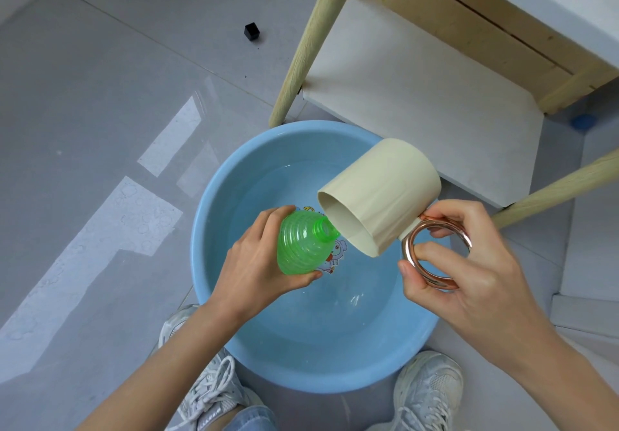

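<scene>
1. A green bottle, ribbed and see-through, is gripped by the left hand; fingers and thumb are curled round its body, and its open neck is pointed right and up.
2. A cream mug is held by the right hand; its copper ring handle is pinched between thumb and fingers.
3. The mug is tilted steeply, mouth down-left, with its rim set just beside the bottle's neck; contact cannot be told.
4. Both things are held in the air above a blue basin set on the grey floor.
5. Clear water is seen in the basin, with a cartoon print on its bottom.
6. White sneakers are planted at the basin's near edge.
7. A white shelf on wooden legs is seen behind the basin; a black cube lies on the floor, well apart.
</scene>
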{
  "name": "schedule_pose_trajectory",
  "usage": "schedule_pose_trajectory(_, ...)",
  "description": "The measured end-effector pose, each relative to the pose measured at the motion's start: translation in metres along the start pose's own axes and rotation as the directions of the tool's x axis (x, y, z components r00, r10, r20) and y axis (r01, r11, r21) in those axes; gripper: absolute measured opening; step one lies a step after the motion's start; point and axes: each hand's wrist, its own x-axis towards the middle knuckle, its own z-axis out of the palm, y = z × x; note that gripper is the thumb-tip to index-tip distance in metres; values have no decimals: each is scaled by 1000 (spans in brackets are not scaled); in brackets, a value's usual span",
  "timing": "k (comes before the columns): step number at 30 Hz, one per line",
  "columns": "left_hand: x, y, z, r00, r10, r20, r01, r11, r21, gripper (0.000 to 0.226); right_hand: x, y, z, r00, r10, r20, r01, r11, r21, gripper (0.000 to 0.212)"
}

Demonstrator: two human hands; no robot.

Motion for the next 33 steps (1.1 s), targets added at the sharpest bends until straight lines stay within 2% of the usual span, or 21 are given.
schedule_pose_trajectory(22, 1, -1, 1, 1000, -6, 13, 6, 1000, 20, 93, -4, -3, 5, 1000, -1, -31, 2, 999, 49, 28)
schedule_pose_trajectory(24, 0, -2, 1, 1000, -11, 5, 11, 1000, 22, 93, -5, -2, 9, 997, 61, -48, -56, 993, 102, 26)
schedule_pose_trajectory(27, -2, -4, 2, 1000, -30, -8, 30, 999, 37, 92, -3, 2, 21, 964, 263, -45, -241, 930, 277, 24)
schedule_pose_trajectory(30, -3, -9, 3, 998, -59, -3, 59, 995, 83, 94, -3, 15, 39, 876, 480, 48, -460, 800, 386, 14)
schedule_pose_trajectory(33, -5, -13, 2, 997, -77, -1, 77, 990, 116, 95, -8, 30, 60, 791, 587, 172, -603, 702, 379, 11)
